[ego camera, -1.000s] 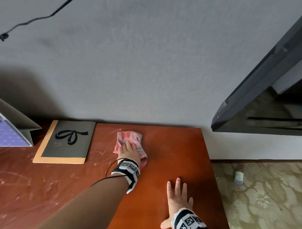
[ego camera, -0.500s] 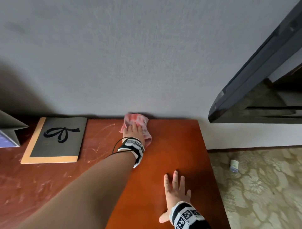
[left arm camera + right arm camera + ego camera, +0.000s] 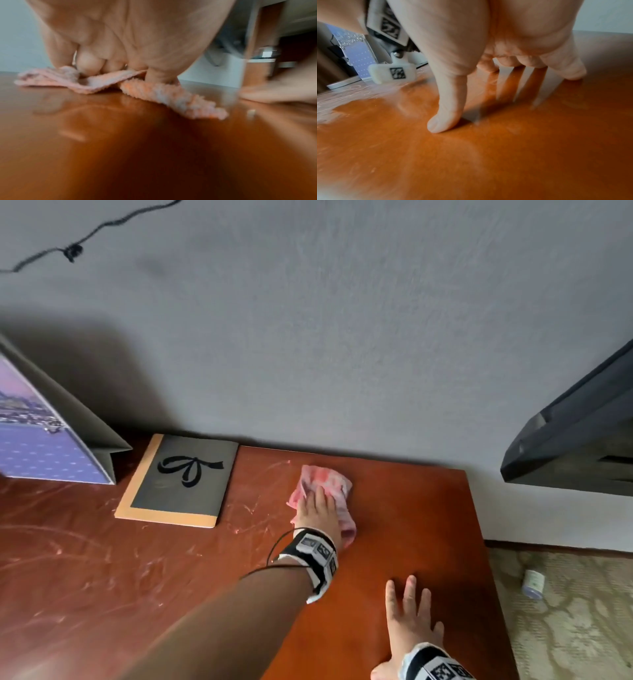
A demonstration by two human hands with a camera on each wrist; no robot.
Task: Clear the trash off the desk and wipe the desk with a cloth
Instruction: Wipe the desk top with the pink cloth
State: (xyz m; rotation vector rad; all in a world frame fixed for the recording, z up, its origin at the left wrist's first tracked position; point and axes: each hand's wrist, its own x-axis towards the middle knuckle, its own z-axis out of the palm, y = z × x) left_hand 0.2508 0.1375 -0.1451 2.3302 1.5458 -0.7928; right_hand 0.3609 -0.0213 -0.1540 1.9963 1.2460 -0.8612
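Note:
A pink cloth [image 3: 328, 481] lies crumpled on the red-brown desk [image 3: 416, 518] near its back edge by the wall. My left hand [image 3: 317, 508] presses down on it with straight fingers. In the left wrist view the cloth [image 3: 171, 97] spreads out from under the palm [image 3: 128, 33], and a small pale speck [image 3: 251, 112] lies on the wood beside it. My right hand [image 3: 409, 614] rests flat on the desk at the near right with its fingers spread and holds nothing. Its thumb [image 3: 447, 108] touches the desk top [image 3: 471, 162].
A grey notebook [image 3: 178, 481] with a black bow lies left of the cloth, and a folded purple stand-up card [image 3: 41, 440] is further left. The desk's left part shows pale smears [image 3: 85, 556]. A dark screen [image 3: 575, 440] hangs at the right. A small bottle [image 3: 532, 583] lies on the carpet.
My left hand pushed the cloth up to the desk's back edge and has now drawn it a little back towards me. The right hand stayed flat in place.

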